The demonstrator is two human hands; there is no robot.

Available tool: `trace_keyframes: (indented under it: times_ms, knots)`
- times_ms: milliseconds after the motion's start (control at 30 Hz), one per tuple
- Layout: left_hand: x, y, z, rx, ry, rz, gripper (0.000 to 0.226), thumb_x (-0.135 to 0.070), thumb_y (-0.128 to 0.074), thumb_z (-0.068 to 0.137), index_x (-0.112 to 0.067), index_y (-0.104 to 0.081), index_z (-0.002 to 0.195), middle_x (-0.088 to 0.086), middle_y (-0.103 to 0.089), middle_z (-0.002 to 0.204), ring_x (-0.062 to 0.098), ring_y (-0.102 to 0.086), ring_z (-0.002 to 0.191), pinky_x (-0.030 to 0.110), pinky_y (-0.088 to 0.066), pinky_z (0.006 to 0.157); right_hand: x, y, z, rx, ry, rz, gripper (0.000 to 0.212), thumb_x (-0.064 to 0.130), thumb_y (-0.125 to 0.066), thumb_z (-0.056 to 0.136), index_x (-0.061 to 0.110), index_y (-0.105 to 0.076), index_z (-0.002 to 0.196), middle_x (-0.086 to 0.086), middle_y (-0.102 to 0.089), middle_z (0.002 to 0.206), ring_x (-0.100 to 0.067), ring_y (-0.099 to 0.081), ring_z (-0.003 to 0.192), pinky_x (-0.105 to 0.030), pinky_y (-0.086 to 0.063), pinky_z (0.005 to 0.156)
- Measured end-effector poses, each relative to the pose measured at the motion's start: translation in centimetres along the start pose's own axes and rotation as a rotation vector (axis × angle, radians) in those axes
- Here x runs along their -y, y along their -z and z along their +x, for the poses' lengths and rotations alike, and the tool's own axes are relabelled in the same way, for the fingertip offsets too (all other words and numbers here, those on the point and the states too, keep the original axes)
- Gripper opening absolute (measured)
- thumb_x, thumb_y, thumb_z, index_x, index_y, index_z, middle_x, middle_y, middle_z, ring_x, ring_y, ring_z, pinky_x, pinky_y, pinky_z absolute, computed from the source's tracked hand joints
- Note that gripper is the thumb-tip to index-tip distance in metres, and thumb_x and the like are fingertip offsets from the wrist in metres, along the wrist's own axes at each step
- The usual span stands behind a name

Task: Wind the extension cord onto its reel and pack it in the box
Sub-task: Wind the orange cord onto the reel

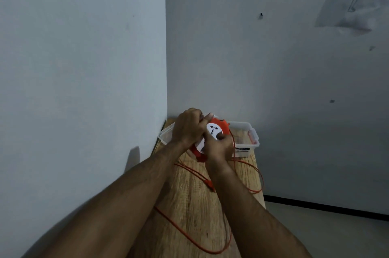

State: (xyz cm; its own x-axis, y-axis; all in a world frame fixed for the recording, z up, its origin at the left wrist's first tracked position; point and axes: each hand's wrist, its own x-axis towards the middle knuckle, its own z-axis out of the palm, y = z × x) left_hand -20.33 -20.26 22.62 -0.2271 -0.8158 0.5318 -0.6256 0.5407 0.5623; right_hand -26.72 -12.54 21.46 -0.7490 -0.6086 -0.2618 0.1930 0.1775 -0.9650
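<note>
Nearest you, slack orange cord [190, 238] loops across the wooden table [195, 205], trailing back toward you from the reel [212, 131]. Your right hand [220, 148] grips the reel's near edge, your left hand [186, 129] curls around its far side. Just beyond sits the clear box [245, 142].

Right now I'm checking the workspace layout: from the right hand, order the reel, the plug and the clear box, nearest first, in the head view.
1. Reel: held by the right hand, with the left hand on its upper left.
2. Clear box: just behind the reel, at the table's far end.
3. Plug: on the table, toward the person.
</note>
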Motion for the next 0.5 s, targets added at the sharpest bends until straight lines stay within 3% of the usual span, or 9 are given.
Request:
trace_keyframes:
  times_ms: [67, 100, 167, 267, 367, 433, 500]
  knots:
    - [0.2, -0.2, -0.2, 0.018, -0.05, 0.033, 0.047, -0.052, -0.054, 0.095, -0.01, -0.068, 0.082, -0.001, -0.061, 0.076, 0.011, -0.053, 0.065, 0.02, -0.038, 0.059, 1.6, -0.4, 0.2, 0.074, -0.505, 0.415, 0.063, 0.032, -0.087, 0.079, 0.012, -0.048, 0.124, -0.011, -0.061, 0.12, -0.033, -0.062, 0.108, -0.045, -0.058, 0.078]
    - [0.4, -0.3, -0.2, 0.022, -0.072, 0.048, 0.047, -0.052, -0.054, 0.095, -0.009, -0.068, 0.082, 0.001, -0.064, 0.077, 0.012, -0.054, 0.066, 0.022, -0.04, 0.061, 2.1, -0.3, 0.3, 0.124, -0.653, 0.575, 0.065, 0.031, -0.084, 0.083, 0.008, -0.048, 0.132, -0.013, -0.061, 0.125, -0.035, -0.062, 0.109, -0.046, -0.056, 0.08]
    - [0.7, -0.3, -0.2, 0.011, -0.073, 0.046, 0.046, -0.051, -0.055, 0.095, -0.009, -0.069, 0.083, 0.005, -0.068, 0.079, 0.013, -0.054, 0.066, 0.024, -0.044, 0.062, 2.8, 0.0, 0.0, 0.181, -0.718, 0.668, 0.059, 0.029, -0.075, 0.091, 0.007, -0.049, 0.139, -0.017, -0.063, 0.123, -0.036, -0.064, 0.097, -0.045, -0.054, 0.075]
    - [0.8, 0.1, -0.1, -0.01, -0.029, 0.03, 0.047, -0.05, -0.054, 0.096, -0.008, -0.069, 0.081, 0.004, -0.067, 0.077, 0.011, -0.054, 0.064, 0.021, -0.042, 0.061, 3.1, 0.7, -1.1, 0.249, -0.644, 0.607, 0.054, 0.025, -0.074, 0.092, 0.007, -0.046, 0.135, -0.018, -0.065, 0.105, -0.034, -0.071, 0.085, -0.042, -0.058, 0.062]
    - [1.0, 0.3, 0.0, -0.042, 0.06, -0.038, 0.047, -0.05, -0.052, 0.097, -0.01, -0.068, 0.078, -0.001, -0.064, 0.072, 0.009, -0.055, 0.062, 0.019, -0.04, 0.062, 1.5, 1.6, -1.3, 0.146, -0.373, 0.305, 0.041, 0.023, -0.075, 0.091, 0.011, -0.054, 0.124, -0.011, -0.067, 0.104, -0.03, -0.074, 0.086, -0.039, -0.062, 0.066]
    - [1.0, 0.3, 0.2, -0.063, 0.095, -0.07, 0.047, -0.051, -0.051, 0.097, -0.012, -0.067, 0.077, -0.005, -0.061, 0.069, 0.009, -0.055, 0.061, 0.019, -0.043, 0.063, 0.8, 2.2, -1.7, 0.021, 0.037, 0.001, 0.029, 0.025, -0.073, 0.092, 0.012, -0.06, 0.114, -0.002, -0.066, 0.1, -0.022, -0.071, 0.088, -0.028, -0.057, 0.063]
    - [0.8, 0.3, 0.3, -0.061, 0.092, -0.072, 0.046, -0.05, -0.052, 0.097, -0.013, -0.066, 0.074, -0.007, -0.057, 0.067, 0.009, -0.054, 0.059, 0.018, -0.041, 0.062, 0.6, 2.5, -2.1, -0.038, 0.429, -0.296, 0.029, 0.029, -0.074, 0.091, 0.015, -0.062, 0.113, 0.003, -0.066, 0.1, -0.016, -0.068, 0.093, -0.021, -0.051, 0.067]
